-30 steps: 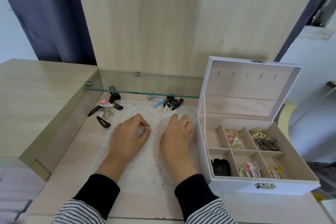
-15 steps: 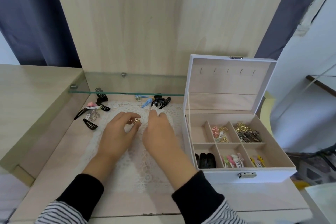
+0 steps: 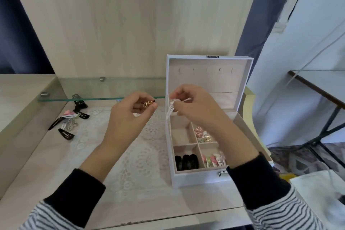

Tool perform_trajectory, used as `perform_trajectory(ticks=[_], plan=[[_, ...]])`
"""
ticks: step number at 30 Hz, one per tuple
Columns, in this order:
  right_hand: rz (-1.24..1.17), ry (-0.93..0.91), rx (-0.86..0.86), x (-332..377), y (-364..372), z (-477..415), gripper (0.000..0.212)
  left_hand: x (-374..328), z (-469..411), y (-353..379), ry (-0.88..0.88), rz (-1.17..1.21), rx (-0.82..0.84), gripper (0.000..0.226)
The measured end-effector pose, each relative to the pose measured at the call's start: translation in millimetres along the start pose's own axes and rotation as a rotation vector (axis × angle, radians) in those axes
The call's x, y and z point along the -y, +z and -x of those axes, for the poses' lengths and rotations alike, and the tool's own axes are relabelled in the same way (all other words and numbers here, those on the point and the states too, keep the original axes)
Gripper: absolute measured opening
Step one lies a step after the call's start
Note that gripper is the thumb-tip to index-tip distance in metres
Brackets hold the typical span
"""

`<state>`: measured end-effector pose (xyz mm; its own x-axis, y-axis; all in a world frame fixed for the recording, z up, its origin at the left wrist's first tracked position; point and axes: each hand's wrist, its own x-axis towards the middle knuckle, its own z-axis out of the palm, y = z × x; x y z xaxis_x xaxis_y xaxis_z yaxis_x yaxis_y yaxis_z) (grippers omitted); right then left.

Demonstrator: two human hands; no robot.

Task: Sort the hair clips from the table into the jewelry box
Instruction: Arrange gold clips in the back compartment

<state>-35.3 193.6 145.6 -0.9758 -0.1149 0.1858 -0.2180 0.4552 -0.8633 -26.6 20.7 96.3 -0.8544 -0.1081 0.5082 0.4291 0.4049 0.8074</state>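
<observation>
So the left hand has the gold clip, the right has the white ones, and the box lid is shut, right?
Not quite: the box lid is open, as the head view shows. The left hand does hold the gold clip, the right hand the white clips.

The raised right hand (image 3: 194,106) and its forearm cover the right-hand compartments of the open white jewelry box (image 3: 197,180), so their contents cannot be told. The small gold clip (image 3: 147,103) pinched in the left hand (image 3: 130,115) is too small to make out its shape. The striped sleeves (image 3: 280,213) are cut off by the bottom edge.
</observation>
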Motion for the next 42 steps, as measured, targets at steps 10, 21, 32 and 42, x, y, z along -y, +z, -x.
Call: perform_trajectory(ticks=[10, 21, 32, 42], plan=[[0.033, 0.119, 0.087, -52, -82, 6, 0.011, -21, -6, 60, 0.072, 0.046, 0.157, 0.010], [0.331, 0.106, 0.294, -76, -121, 14, 0.009, -17, -17, 115, -0.112, -0.072, 0.540, 0.013], [0.644, 0.232, 0.463, -80, -128, 21, 0.012, -11, -24, 148, -0.154, -0.177, 0.630, 0.008], [0.888, 0.200, 0.498, -77, -123, 24, 0.015, -16, -20, 157, 0.031, -0.425, 0.632, 0.004]])
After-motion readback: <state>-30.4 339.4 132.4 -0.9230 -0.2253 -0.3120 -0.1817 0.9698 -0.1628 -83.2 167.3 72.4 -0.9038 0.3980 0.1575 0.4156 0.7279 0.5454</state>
